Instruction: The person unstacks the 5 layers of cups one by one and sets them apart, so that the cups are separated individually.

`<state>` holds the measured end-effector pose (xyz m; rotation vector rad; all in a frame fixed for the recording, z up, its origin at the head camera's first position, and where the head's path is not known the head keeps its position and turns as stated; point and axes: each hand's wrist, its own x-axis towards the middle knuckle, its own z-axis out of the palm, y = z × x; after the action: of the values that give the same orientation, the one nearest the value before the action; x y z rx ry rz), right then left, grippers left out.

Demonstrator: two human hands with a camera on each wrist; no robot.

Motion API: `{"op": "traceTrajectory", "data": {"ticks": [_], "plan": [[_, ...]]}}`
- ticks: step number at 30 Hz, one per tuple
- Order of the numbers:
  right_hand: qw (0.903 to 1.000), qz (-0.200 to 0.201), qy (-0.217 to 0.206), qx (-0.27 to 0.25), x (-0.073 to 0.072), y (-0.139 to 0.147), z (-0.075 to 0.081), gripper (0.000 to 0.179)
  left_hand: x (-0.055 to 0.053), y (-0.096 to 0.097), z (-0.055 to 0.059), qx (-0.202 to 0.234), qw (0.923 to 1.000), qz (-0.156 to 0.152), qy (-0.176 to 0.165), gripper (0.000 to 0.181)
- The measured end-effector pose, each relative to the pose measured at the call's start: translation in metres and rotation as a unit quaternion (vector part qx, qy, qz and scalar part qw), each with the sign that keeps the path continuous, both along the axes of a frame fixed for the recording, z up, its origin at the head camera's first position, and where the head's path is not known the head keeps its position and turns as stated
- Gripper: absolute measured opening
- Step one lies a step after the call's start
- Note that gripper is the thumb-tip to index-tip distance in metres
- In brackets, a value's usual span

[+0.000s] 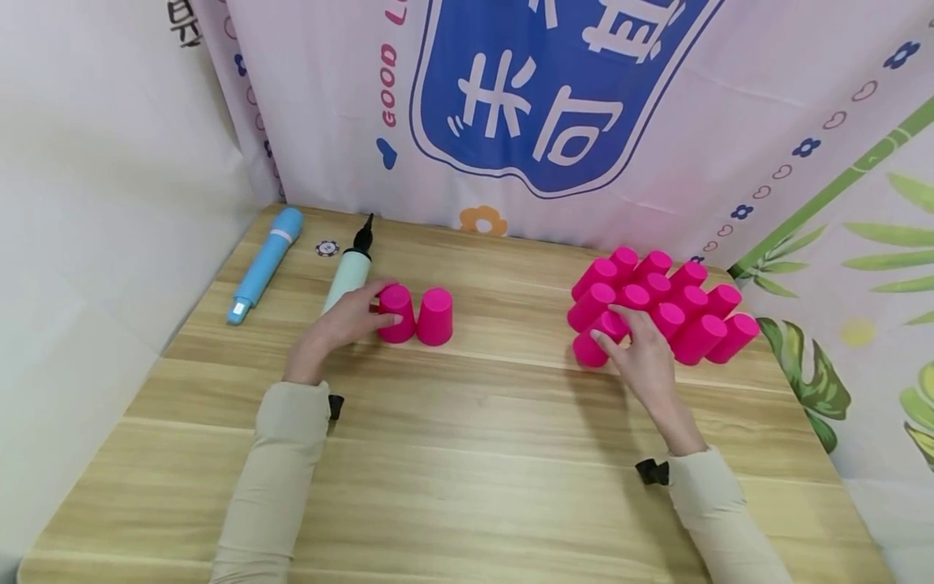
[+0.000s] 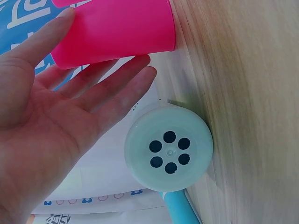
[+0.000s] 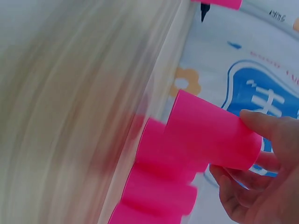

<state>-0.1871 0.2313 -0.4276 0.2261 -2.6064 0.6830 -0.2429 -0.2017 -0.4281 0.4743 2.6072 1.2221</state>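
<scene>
Two upside-down pink cups stand side by side on the left of the table. My left hand holds the left cup, thumb on the near side and fingers round the far side. Its thumb lies against the cup in the left wrist view, with straight fingers partly hidden behind it. The other cup stands just to its right. On the right, my right hand pinches another pink cup near its closed end, tilted in front of a cluster of upside-down pink cups.
Behind my left hand lies a pale green hand pump with a black nozzle. Farther left are a light blue pump-like tube and a small round chip. Printed curtains hang at the wooden table's back edge.
</scene>
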Motion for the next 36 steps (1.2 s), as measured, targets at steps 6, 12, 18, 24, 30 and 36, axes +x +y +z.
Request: {"op": "traceTrajectory", "data": {"ticks": [6, 12, 18, 24, 30, 36], "plan": [[0.9992, -0.026, -0.031, 0.005, -0.004, 0.015, -0.003, 0.054, 0.002, -0.001, 0.0, -0.003, 1.0, -0.002, -0.001, 0.059], [0.9961, -0.047, -0.073, 0.01, -0.01, 0.024, -0.008, 0.056, 0.001, 0.0, -0.002, -0.002, 1.0, 0.0, -0.004, 0.06], [0.9942, -0.053, -0.093, 0.003, -0.015, 0.03, -0.011, 0.056, 0.001, -0.001, -0.003, -0.003, 1.0, 0.001, -0.004, 0.06], [0.9939, -0.05, -0.098, -0.003, -0.017, 0.032, -0.013, 0.057, 0.0, -0.001, -0.003, -0.005, 1.0, 0.003, -0.003, 0.061], [0.9987, -0.044, 0.011, -0.025, -0.016, 0.024, -0.012, 0.048, 0.0, 0.0, -0.001, -0.007, 1.0, 0.004, -0.002, 0.061], [0.9798, 0.059, 0.185, -0.048, -0.022, -0.02, -0.005, 0.032, 0.0, -0.001, -0.001, -0.007, 1.0, 0.005, -0.004, 0.061]]}}
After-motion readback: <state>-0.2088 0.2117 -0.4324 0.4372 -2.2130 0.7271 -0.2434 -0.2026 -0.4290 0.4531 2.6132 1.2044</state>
